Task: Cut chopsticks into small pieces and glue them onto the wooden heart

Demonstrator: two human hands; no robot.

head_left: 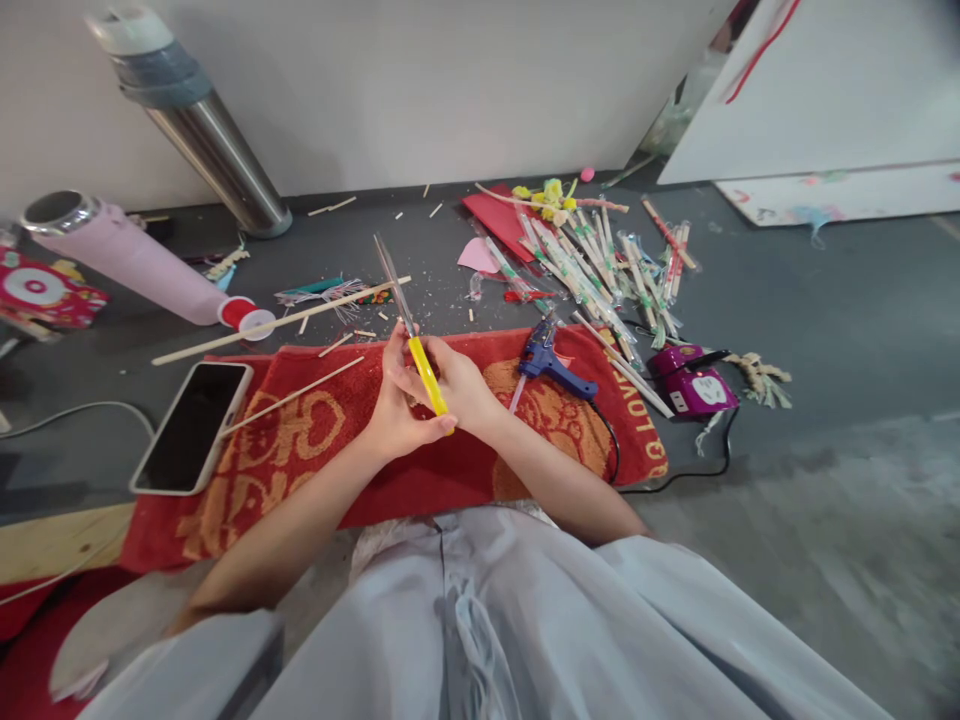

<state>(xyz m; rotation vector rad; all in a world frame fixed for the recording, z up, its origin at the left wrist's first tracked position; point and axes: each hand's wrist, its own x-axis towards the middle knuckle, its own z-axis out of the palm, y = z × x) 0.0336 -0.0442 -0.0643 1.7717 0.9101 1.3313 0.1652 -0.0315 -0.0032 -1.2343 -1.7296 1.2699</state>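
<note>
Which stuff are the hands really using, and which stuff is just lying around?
In use:
- left hand and right hand, both gripping the yellow-handled scissors
- red towel under the hands

Just lying about:
- blue glue gun
- phone
- pile of wrapped sticks
- long wooden stick
- pink bottle
- steel flask
- purple plug box

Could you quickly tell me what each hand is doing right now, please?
Left hand: closed on the yellow-handled scissors.
Right hand: also closed on the scissors' handle.
</note>
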